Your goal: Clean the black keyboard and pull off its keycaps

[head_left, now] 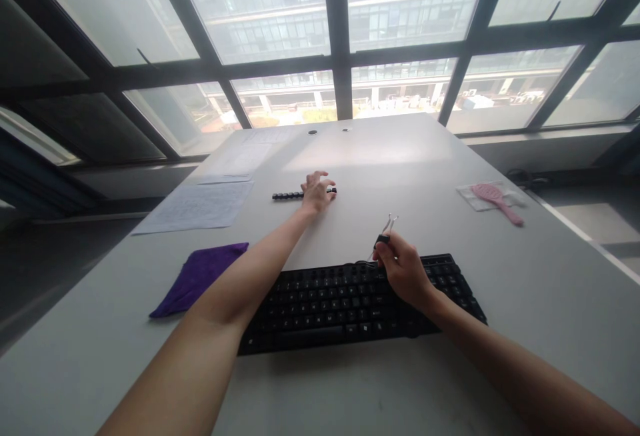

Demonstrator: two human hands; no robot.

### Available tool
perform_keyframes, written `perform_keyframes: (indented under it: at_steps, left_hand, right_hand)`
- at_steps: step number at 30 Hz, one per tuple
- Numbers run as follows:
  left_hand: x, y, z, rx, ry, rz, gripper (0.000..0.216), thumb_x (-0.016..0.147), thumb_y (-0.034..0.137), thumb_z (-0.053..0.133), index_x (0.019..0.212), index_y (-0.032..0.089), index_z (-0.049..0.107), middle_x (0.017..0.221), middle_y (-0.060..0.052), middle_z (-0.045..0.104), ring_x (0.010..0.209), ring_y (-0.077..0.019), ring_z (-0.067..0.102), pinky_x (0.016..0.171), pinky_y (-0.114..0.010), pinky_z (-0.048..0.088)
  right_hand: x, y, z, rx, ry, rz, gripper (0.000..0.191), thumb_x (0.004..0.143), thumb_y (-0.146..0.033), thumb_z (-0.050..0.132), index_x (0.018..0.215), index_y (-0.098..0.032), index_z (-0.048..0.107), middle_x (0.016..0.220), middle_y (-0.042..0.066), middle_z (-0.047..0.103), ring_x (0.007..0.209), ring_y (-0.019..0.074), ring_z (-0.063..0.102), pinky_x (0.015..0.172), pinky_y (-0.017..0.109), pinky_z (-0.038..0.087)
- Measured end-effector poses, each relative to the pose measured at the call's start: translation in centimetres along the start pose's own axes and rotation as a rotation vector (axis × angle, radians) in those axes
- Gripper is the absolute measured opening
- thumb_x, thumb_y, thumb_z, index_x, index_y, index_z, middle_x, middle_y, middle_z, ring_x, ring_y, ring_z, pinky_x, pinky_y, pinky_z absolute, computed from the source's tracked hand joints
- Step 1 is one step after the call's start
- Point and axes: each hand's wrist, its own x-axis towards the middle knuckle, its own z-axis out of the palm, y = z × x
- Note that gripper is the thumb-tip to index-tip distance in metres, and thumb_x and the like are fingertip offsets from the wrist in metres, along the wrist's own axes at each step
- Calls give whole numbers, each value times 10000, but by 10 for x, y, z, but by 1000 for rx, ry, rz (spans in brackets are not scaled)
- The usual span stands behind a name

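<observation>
A black keyboard [350,303] lies on the grey table [525,289] in front of me. My right hand [405,269] hovers over its upper right part, closed on a small wire keycap puller [386,231] whose prongs point up. My left hand [317,191] reaches further out, fingers curled, resting at a row of black keycaps [287,195] laid in a line on the table. Whether those fingers hold a keycap is hidden.
A purple cloth [200,276] lies left of the keyboard. Printed paper sheets [200,206] sit at the far left. A pink hairbrush [495,199] on a clear bag lies at the right. Large windows stand beyond the table's far edge.
</observation>
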Motion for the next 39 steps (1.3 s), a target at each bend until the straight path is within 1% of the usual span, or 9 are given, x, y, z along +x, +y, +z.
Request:
perform_keyframes:
  at_steps: [6,10,12,15,18,21,28,35,39]
  left_hand:
    - [-12,4,-25,14,2,-12,338,881,208,656,1215,260,653,1445,-101,474,1326,-328,357,1009,-489,351]
    - [-33,24,-50,5,-43,14,302,942,189,545,1222,187,658,1318,-139,581,1223,-319,495,996,-494,396]
    - [-59,41,-61,-14,-105,74,277,957,193,523,1181,175,685,1198,-120,655,1111,-276,585,984,-447,432]
    - [-116,72,-74,-58,-200,184,246,974,235,517,1103,182,720,1074,-86,699,996,-222,639,934,-346,481]
    - [-175,100,-80,-143,-227,255,273,992,196,460,1118,167,702,1059,-97,690,997,-228,629,917,-345,494]
    - [-208,116,-78,-162,-209,263,260,983,166,470,1136,177,680,1069,-85,680,1005,-233,609,925,-367,490]
    - [-211,121,-68,-173,-178,275,277,968,138,463,1155,200,657,1139,-72,663,1062,-232,580,957,-379,464]
    - [-197,140,-64,-125,-292,257,223,959,254,512,1111,150,639,1045,-116,669,1010,-275,596,893,-409,486]
    - [-189,140,-54,-250,-281,211,192,957,269,523,1060,164,647,1017,-103,680,991,-256,614,897,-384,488]
  right_hand:
    - [0,2,2,24,8,1,249,999,-367,485,806,-218,535,716,6,637,603,148,563,598,279,428]
    - [1,2,2,51,57,-7,264,1001,-374,486,791,-219,520,663,-11,588,577,141,542,580,271,422]
    - [1,2,2,70,95,-13,270,1000,-384,491,787,-219,511,652,-16,568,570,139,534,572,268,422]
    - [2,2,3,98,153,-10,273,993,-402,507,788,-221,507,667,-14,567,570,139,532,555,266,422]
    - [4,1,2,125,200,-1,269,981,-416,528,798,-220,517,688,-8,576,575,141,529,542,264,425]
    - [6,0,-2,113,197,-18,264,969,-414,546,797,-215,538,689,-5,576,580,143,520,546,267,421]
    - [8,3,-14,-102,73,-52,260,953,-355,537,739,-208,535,622,-20,528,572,142,461,560,276,361]
    - [12,7,-14,-129,17,-28,244,933,-328,527,720,-207,519,639,-16,550,600,145,460,581,280,348]
    - [12,6,-16,-128,-30,-29,250,928,-318,525,705,-210,492,636,-17,550,600,145,458,581,280,346]
